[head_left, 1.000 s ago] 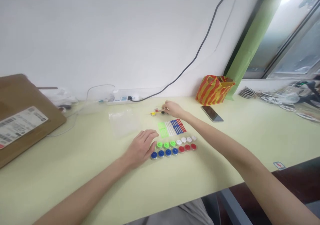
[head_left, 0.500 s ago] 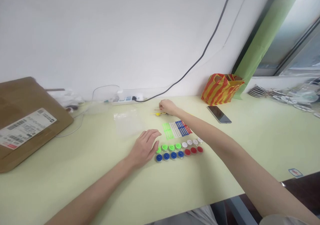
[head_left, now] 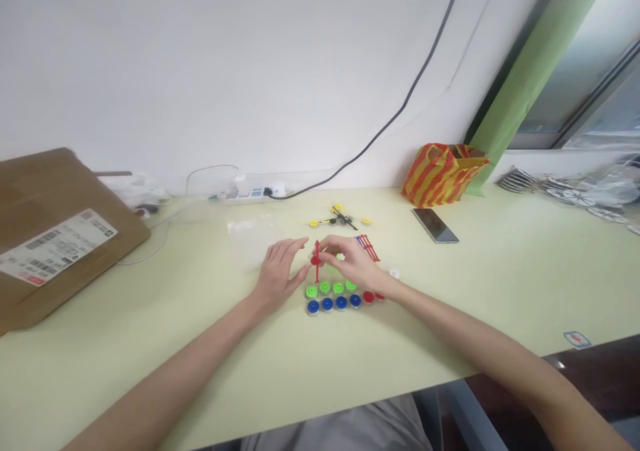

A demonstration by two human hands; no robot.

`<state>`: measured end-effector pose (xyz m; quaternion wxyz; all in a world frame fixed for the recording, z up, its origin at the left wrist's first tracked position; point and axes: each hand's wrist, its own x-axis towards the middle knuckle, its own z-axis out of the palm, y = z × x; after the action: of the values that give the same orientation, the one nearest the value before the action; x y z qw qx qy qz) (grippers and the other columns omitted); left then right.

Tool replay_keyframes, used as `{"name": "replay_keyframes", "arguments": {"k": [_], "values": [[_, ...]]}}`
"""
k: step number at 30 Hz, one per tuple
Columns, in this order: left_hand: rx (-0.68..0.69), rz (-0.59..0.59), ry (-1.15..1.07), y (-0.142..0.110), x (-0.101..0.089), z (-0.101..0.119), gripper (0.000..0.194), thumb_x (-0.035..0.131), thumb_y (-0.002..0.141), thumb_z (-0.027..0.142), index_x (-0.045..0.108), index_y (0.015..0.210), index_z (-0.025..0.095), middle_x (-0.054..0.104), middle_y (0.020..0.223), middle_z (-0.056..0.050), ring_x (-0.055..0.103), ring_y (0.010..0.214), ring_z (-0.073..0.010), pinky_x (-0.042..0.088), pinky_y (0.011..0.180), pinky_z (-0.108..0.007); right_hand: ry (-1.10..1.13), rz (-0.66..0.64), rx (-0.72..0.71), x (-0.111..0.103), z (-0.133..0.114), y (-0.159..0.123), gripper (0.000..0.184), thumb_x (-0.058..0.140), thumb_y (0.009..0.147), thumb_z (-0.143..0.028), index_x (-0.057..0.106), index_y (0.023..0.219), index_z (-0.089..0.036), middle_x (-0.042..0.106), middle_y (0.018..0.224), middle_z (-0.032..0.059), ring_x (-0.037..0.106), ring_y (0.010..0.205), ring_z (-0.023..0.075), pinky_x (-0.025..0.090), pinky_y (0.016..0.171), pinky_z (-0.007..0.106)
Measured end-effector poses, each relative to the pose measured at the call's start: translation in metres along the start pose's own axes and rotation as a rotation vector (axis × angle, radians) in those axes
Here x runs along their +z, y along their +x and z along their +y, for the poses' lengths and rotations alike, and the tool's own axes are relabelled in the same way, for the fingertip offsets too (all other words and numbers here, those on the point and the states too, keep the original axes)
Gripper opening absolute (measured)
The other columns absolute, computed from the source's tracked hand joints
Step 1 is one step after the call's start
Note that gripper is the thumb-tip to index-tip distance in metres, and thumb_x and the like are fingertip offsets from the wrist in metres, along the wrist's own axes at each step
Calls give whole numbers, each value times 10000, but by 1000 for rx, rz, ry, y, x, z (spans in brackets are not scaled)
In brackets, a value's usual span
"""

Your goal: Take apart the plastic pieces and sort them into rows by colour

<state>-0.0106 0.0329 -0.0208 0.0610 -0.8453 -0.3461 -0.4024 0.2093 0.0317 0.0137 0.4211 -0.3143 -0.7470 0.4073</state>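
Observation:
My right hand (head_left: 347,261) pinches a red plastic stick (head_left: 317,274), held upright, with a small round red part near its middle. My left hand (head_left: 280,269), open with its fingers apart, is just left of it; its thumb is close to the stick. Below both hands stand rows of small round pieces: green ones (head_left: 325,287) behind, blue ones (head_left: 327,304) in front, then red ones (head_left: 369,297) to the right. My right hand partly hides them, along with a white one (head_left: 395,274). Behind it, flat red sticks (head_left: 369,247) lie beside partly covered blue ones.
Yellow discs (head_left: 313,223) and black sticks (head_left: 343,217) lie farther back. A clear plastic bag (head_left: 250,234), a power strip (head_left: 250,194), a phone (head_left: 435,225) and a striped bag (head_left: 443,174) surround the area. A cardboard box (head_left: 60,231) is at left.
My right hand has come back from the yellow and black pieces toward my left hand and now holds a red stick. My left hand has shifted slightly left and up.

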Motion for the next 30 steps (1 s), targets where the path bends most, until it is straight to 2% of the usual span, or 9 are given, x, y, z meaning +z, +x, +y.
{"name": "replay_keyframes", "arguments": {"k": [2,5,8,10,12,16,22,26,30], "values": [[51,8,9,0,1,0,383,541,1002,305,519,1372,208,668,1174,-121,613,1125,-273,476,957,-447,-18,1,-16,5,0,-13,126,596,967,-291,662,987,-186,748,940,51,723,847,171,543,800,305],[121,16,17,0,4,2,235,572,993,304,601,1207,209,681,1127,-107,625,1094,-258,478,937,-424,-73,3,-50,5,6,-20,117,571,987,-265,657,1013,-190,732,962,53,715,821,163,547,782,296],[131,4,16,0,6,9,144,605,980,318,619,1077,213,691,1084,-89,634,1075,-244,478,926,-410,-309,30,-151,4,11,-28,177,498,1032,-276,656,1050,-199,703,1009,81,690,884,181,541,813,317],[117,-23,17,0,6,16,140,593,983,324,621,1065,214,692,1083,-89,632,1087,-245,477,937,-415,-465,37,-246,6,11,-34,232,438,1057,-284,655,1074,-203,680,1045,105,668,926,195,534,829,330],[102,-45,27,0,4,23,162,574,986,314,619,1103,212,687,1111,-100,624,1115,-253,474,955,-429,-517,50,-319,8,9,-39,264,399,1069,-285,650,1100,-207,669,1073,117,657,937,196,534,825,329],[74,-44,38,1,-1,33,247,569,985,306,592,1212,209,666,1183,-122,596,1177,-272,464,980,-459,-455,132,-369,10,2,-42,253,406,1071,-295,643,1130,-231,674,1086,113,663,972,199,545,861,341],[54,-30,-31,2,-1,34,160,561,1002,291,612,1128,206,672,1167,-103,588,1167,-253,456,977,-434,-249,268,-250,13,1,-41,164,521,1029,-357,608,1082,-228,697,994,68,710,888,192,571,838,349],[36,-16,-71,2,-1,35,76,572,993,257,608,1028,201,678,1121,-86,591,1134,-238,458,965,-420,-163,226,-191,17,-2,-42,185,519,1027,-368,629,1043,-220,704,954,60,717,841,190,577,784,336],[2,43,-102,2,-1,37,47,581,965,216,595,1006,199,667,1132,-88,594,1125,-235,468,963,-426,-221,191,-261,15,-10,-43,232,500,1043,-338,710,1068,-243,707,1128,84,680,1058,204,532,962,372]]}}
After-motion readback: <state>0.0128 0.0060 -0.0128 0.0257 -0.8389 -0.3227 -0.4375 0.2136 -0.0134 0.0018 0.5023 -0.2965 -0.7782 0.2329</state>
